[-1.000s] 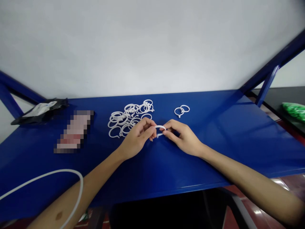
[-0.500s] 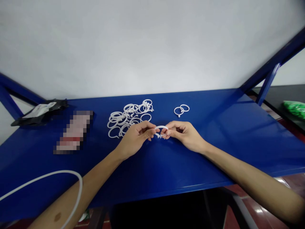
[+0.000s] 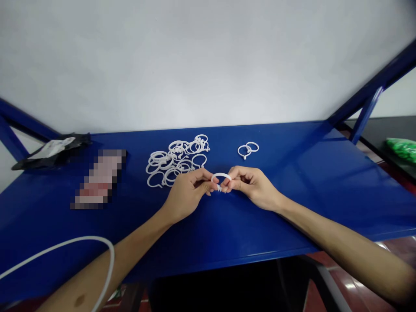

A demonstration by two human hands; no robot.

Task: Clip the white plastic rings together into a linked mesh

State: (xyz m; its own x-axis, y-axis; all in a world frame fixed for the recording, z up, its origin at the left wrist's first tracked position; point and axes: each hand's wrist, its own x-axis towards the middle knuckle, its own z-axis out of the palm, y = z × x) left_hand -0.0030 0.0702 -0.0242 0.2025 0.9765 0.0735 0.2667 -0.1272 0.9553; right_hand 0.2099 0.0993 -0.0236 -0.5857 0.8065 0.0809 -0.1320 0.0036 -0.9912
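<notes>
Between my two hands is a white plastic ring (image 3: 221,174) with a clasp at its lower, near side. My left hand (image 3: 191,190) pinches its left side between thumb and fingers. The right side is pinched by my right hand (image 3: 248,184). The clasp ends meet or nearly meet between the fingertips; whether they are locked I cannot tell. Behind my left hand lies a loose pile of similar white rings (image 3: 165,162), several of them with open ends. Two overlapping white rings (image 3: 248,150) lie apart, beyond my right hand; the nearer one looks closed.
The blue table (image 3: 292,173) meets a pale wall (image 3: 208,65). On the left lie a black plastic package (image 3: 48,151) and a blurred-out flat item (image 3: 100,177). A white cable (image 3: 81,238) loops over my left forearm. Blue frame bars (image 3: 367,112) rise at the right, near a green bag (image 3: 403,147).
The ends of the held ring have come closer together at the clasp. My left hand has shifted slightly right and nearer to me. The other rings lie as before.
</notes>
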